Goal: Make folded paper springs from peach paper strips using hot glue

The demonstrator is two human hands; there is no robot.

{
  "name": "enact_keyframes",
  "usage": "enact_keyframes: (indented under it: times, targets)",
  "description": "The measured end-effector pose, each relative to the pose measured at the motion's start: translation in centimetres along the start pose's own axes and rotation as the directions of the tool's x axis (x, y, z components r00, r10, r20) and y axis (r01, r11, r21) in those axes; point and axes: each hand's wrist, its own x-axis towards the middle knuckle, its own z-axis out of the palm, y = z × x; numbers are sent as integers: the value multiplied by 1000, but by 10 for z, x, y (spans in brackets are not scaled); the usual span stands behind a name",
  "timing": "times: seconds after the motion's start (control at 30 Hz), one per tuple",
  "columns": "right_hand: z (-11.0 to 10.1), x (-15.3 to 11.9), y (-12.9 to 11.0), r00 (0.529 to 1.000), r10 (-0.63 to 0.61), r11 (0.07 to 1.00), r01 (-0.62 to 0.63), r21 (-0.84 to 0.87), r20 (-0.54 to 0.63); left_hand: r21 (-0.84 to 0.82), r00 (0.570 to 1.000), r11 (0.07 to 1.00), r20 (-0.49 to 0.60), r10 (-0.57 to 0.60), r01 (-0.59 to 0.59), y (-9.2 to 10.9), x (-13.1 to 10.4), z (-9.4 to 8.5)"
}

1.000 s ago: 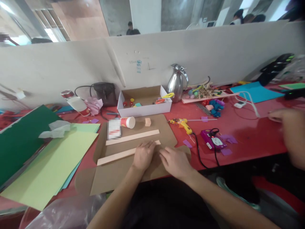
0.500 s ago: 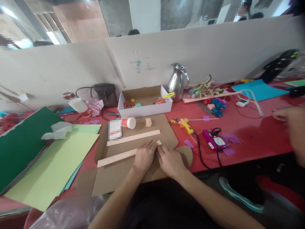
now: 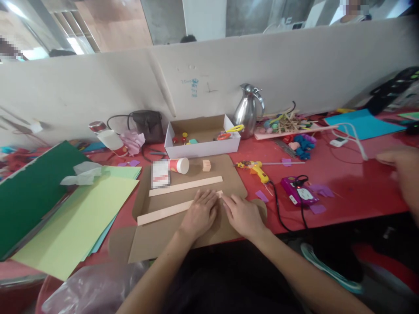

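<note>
On a flattened brown cardboard sheet point(image 3: 153, 244) lie two pale wooden strips. The nearer strip point(image 3: 166, 212) runs under my left hand point(image 3: 200, 213), which rests flat on it with fingers stretched out. My right hand point(image 3: 242, 214) touches the right end of that strip with its fingertips, fingers loosely apart. Behind them the farther strip point(image 3: 186, 185) is untouched. A small stack of wooden pieces point(image 3: 206, 165), a red and white paper cup point(image 3: 179, 165) lying on its side and a white packet point(image 3: 160, 173) are at the back of the cardboard.
A yellow glue gun point(image 3: 258, 170) and purple power socket point(image 3: 299, 192) with cords are on the right. Behind stand a white box point(image 3: 203, 150) and steel jug point(image 3: 246, 111). Coloured paper point(image 3: 78, 222) lies left. Another person's hand point(image 3: 397, 161) is at far right.
My right hand has shifted slightly right, its fingers still at the strip's end. My left hand stays on the strip. The whole view has shifted a little.
</note>
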Motion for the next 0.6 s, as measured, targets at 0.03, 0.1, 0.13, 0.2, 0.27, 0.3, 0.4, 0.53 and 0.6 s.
enact_keyframes:
  times: [0.03, 0.1, 0.13, 0.2, 0.27, 0.3, 0.4, 0.53, 0.6]
  targets:
    - [-1, 0, 2, 1000, -4, 1000, 4, -23, 11, 3, 1000, 1000, 13, -11, 11, 0, -1, -1]
    - [-2, 2, 2, 1000, 3, 999, -2, -53, 20, 15, 999, 999, 30, -34, 34, 2, -3, -3]
    - [-2, 2, 2, 1000, 3, 998, -3, -61, 7, 20, 999, 999, 32, -40, 40, 2, -4, -4]
    - [-2, 4, 1, 999, -25, 997, 22, -69, -41, 26, 999, 999, 38, -37, 36, 4, -4, -5]
    - [1, 5, 0, 994, -79, 995, 74, -72, -81, 29, 999, 999, 49, -22, 21, 3, -5, -6]
    - [3, 5, 1, 990, -104, 993, 98, -70, -91, 30, 998, 999, 55, -17, 16, 2, -7, -8]
    - [9, 6, 6, 984, -147, 988, 142, -56, -101, 67, 996, 995, 50, -71, 68, -5, -22, -16]
    - [10, 7, 6, 970, -197, 980, 192, -50, -139, 161, 976, 964, 13, -218, 213, -16, -48, -28]
    - [9, 8, -1, 954, -261, 965, 259, -31, -148, 175, 978, 964, 28, -209, 201, -17, -52, -28]
